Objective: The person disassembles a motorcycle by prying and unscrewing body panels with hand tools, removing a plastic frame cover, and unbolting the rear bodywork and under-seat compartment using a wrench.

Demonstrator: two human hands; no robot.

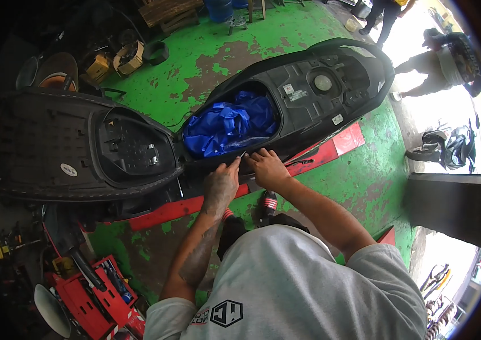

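A black scooter body lies across the view, its seat swung open to the left. Blue plastic sheeting fills the storage well. My left hand is at the near edge of the well, fingers closed around something small and thin that I cannot make out. Right beside it, my right hand rests on the scooter's near side panel with its fingers bent; whether it holds anything is hidden. Below the scooter runs a red platform.
A red toolbox with tools sits at the lower left. Two people stand at the upper right, one in a dark shirt. Another motorcycle is parked at the right. Boxes and a tire lie beyond the seat.
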